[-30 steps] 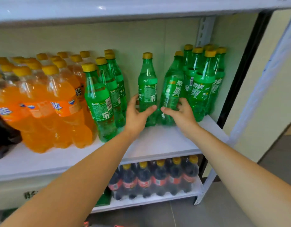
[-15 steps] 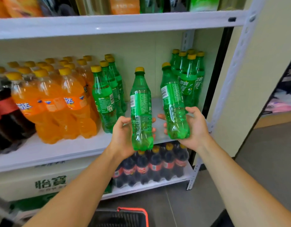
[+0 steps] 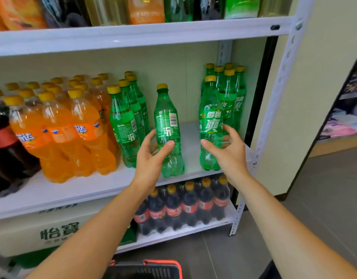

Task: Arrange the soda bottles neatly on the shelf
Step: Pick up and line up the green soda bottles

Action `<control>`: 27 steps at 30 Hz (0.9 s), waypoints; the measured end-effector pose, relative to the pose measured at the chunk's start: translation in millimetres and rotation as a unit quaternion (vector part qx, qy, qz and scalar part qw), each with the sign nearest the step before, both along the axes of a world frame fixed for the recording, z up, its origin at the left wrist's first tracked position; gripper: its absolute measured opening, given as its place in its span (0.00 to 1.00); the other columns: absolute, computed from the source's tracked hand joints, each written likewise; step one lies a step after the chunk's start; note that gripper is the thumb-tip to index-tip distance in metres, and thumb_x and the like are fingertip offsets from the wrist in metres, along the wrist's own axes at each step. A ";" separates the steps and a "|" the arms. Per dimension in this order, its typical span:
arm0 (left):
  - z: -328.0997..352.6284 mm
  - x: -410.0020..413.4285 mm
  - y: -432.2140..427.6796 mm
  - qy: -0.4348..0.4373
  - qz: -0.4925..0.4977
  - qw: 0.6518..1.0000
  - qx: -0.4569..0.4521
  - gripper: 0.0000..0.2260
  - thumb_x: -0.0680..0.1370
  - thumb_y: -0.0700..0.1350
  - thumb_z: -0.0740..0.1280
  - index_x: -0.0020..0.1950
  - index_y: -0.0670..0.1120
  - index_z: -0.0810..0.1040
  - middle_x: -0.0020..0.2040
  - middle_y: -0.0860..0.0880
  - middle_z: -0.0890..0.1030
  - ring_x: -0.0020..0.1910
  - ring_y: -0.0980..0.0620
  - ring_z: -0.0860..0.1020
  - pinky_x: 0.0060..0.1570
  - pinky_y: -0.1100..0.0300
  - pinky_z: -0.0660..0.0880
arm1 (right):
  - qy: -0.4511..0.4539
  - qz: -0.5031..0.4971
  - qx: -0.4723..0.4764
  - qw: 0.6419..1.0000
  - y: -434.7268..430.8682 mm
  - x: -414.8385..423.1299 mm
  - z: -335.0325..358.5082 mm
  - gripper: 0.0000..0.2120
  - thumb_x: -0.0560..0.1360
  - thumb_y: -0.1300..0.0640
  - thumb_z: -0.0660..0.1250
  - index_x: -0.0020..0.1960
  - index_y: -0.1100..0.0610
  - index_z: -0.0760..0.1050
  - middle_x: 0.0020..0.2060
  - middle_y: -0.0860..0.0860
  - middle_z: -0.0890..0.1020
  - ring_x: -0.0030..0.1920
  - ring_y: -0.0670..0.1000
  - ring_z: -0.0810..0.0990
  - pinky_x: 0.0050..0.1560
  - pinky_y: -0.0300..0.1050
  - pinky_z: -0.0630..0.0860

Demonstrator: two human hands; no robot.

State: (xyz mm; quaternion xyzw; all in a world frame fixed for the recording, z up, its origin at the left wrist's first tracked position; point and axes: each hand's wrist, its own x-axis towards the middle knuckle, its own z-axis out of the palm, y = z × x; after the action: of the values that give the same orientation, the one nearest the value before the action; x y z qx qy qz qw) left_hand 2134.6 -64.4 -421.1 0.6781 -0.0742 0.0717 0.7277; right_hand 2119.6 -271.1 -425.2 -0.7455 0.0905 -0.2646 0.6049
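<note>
Mid-placement, by the look of it: setting two green bottles down on the middle shelf [image 3: 190, 150]. Gripping the barcode-side bottle [image 3: 167, 125] low on its body with the left hand [image 3: 151, 158], thumb across the front, fingers curled behind. Upright, base at the shelf's front edge; resting or just clear, cannot tell. At 3 o'clock from it, the Chinese-label bottle [image 3: 210, 125], upright near the shelf's front, the green cluster [image 3: 231, 101] at its 1 o'clock. Cupped loosely by the right hand [image 3: 228, 156], thumb at the left side, fingers spread behind; gripping or only steadying, cannot tell. At 9 o'clock, the Sprite row [image 3: 123, 127], then orange bottles [image 3: 59, 133]. Next move likely calls for sliding both back into line, labels forward, without knocking neighbours.
</note>
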 end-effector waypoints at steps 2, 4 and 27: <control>-3.3 4.2 -2.8 -0.056 0.042 0.996 0.055 0.33 0.74 0.53 0.78 0.76 0.58 0.68 0.73 0.52 0.72 0.65 0.64 0.72 0.67 0.54 0.72 | -0.012 -0.049 -0.047 0.998 -1.9 3.3 -2.4 0.41 0.66 0.45 0.81 0.74 0.49 0.69 0.55 0.45 0.76 0.57 0.48 0.76 0.57 0.43 0.74; -5.0 9.2 -4.7 -0.104 0.080 0.985 0.110 0.34 0.72 0.57 0.79 0.75 0.57 0.69 0.70 0.54 0.75 0.64 0.63 0.74 0.63 0.53 0.76 | -0.023 -0.076 -0.085 0.993 -3.4 5.9 -3.1 0.42 0.66 0.47 0.81 0.75 0.53 0.68 0.59 0.49 0.77 0.61 0.51 0.76 0.62 0.48 0.74; -11.9 176.3 -52.9 -0.077 0.153 0.973 0.155 0.39 0.77 0.43 0.75 0.82 0.44 0.57 0.81 0.44 0.63 0.80 0.44 0.60 0.79 0.44 0.59 | -0.017 0.136 0.007 0.991 -27.0 81.4 -22.1 0.29 0.72 0.62 0.78 0.68 0.52 0.68 0.60 0.47 0.82 0.60 0.44 0.81 0.67 0.54 0.76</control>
State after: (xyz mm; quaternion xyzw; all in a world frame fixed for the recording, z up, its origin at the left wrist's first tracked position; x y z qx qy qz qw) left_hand 2310.9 -117.3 -433.0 0.7783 -0.0353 0.2217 0.5864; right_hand 2201.0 -298.1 -447.4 -0.7422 -0.0203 -0.1921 0.6418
